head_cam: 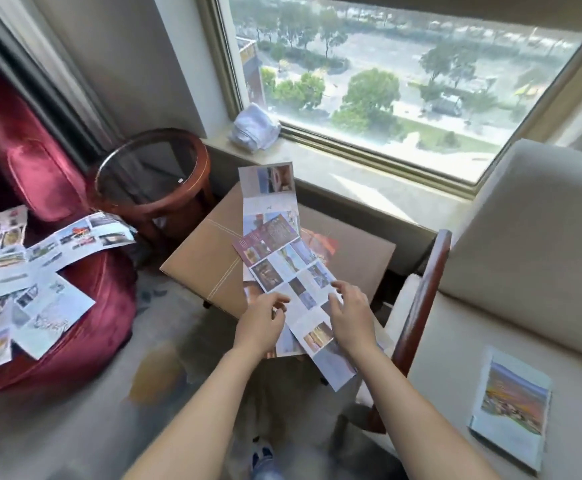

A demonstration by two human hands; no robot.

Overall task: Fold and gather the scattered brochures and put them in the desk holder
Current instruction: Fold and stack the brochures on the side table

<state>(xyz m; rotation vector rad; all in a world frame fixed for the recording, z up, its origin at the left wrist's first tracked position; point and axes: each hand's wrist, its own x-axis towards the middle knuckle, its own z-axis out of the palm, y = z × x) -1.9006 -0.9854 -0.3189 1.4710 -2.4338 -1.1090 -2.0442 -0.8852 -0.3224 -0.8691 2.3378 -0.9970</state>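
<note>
A long unfolded brochure (294, 268) lies slanted across a tan footstool (206, 265), over another long brochure (270, 192) and an orange-red one (322, 245). My left hand (261, 323) rests at its left edge, fingers loosely curled. My right hand (350, 313) presses on its lower right part with fingers spread. Whether either hand grips the paper I cannot tell. Several unfolded brochures (15, 282) are scattered on the red velvet chair (85, 341) at the left. A folded brochure stack (511, 410) lies on the cream sofa seat at the lower right. No desk holder is visible.
A round wooden side table (192, 195) with a glass top stands between the red chair and the footstool. A white cloth (254, 128) sits on the window sill. The sofa's wooden armrest (421, 306) runs right of the footstool. Carpeted floor lies below.
</note>
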